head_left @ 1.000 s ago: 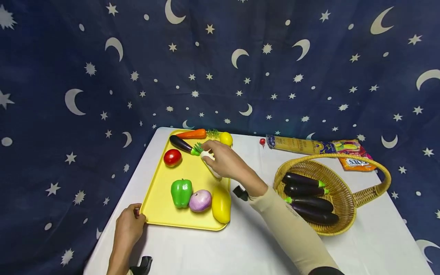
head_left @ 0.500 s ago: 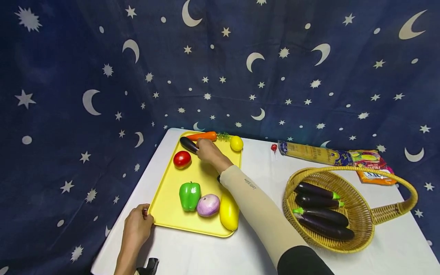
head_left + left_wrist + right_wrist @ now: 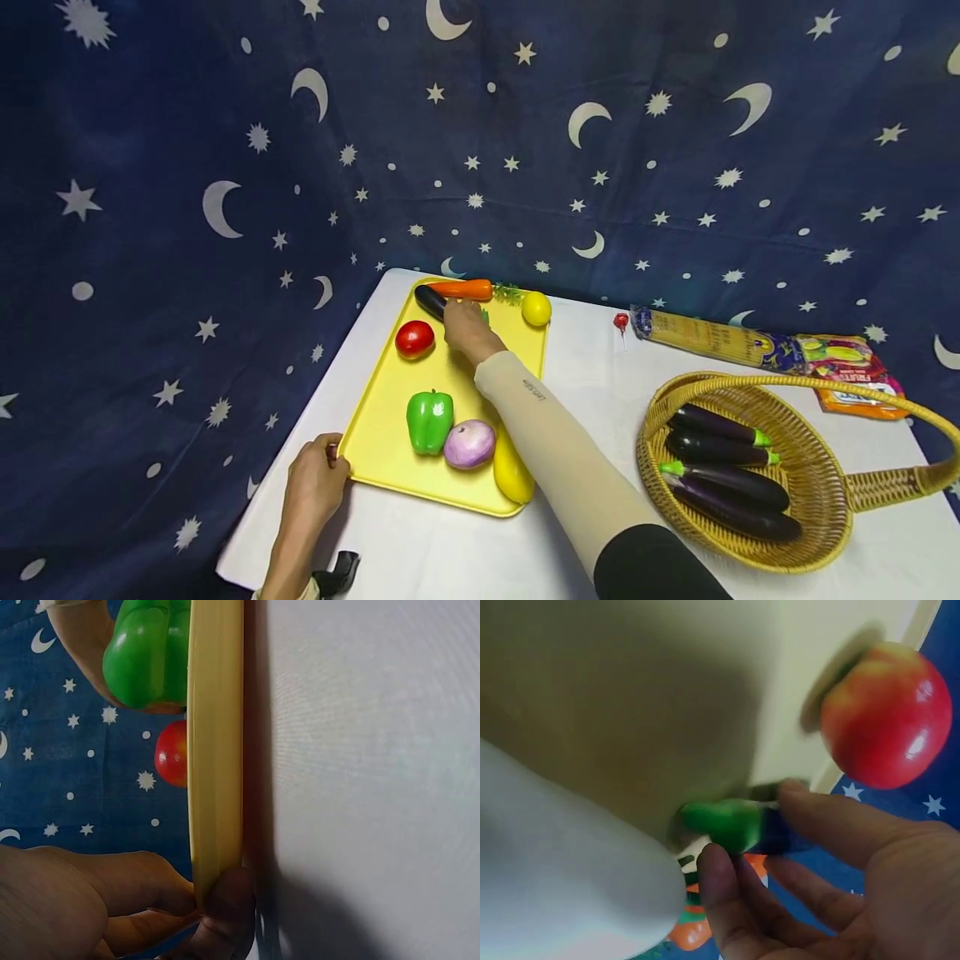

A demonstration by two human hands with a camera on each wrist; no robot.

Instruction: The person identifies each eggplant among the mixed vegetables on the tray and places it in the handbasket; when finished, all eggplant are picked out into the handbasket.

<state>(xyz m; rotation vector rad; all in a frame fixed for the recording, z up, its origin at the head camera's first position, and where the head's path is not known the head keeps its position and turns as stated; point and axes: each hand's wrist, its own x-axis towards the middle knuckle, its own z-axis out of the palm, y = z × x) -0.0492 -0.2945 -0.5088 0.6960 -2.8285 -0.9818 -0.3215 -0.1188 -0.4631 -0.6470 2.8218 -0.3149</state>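
Observation:
A yellow tray point(image 3: 382, 442) lies on the white table. My left hand point(image 3: 315, 487) pinches its near left corner; in the left wrist view the thumb and fingers clasp the tray's edge point(image 3: 216, 765). Toward the back of the tray, my right hand point(image 3: 468, 329) holds a dark eggplant point(image 3: 429, 302) near its stem end. The right wrist view has thumb and fingers around the green cap point(image 3: 731, 825). A white radish point(image 3: 570, 862) fills the left foreground there; hand and sleeve hide most of it from the head camera. A red fruit point(image 3: 415, 339) and a carrot point(image 3: 463, 289) lie close by.
A green bell pepper point(image 3: 431, 422), purple onion point(image 3: 469, 444) and yellow mango point(image 3: 512, 473) sit along the tray's front, a lemon point(image 3: 536, 308) at its back right. Right of it stands a wicker basket point(image 3: 821, 504) holding several eggplants. Behind are a lollipop point(image 3: 621, 321), noodles point(image 3: 705, 335) and a snack bag point(image 3: 847, 367).
My right hand has left the white radish and moved back and left to the eggplant's stem end. The left hand stays at the tray corner. The head view has turned slightly left.

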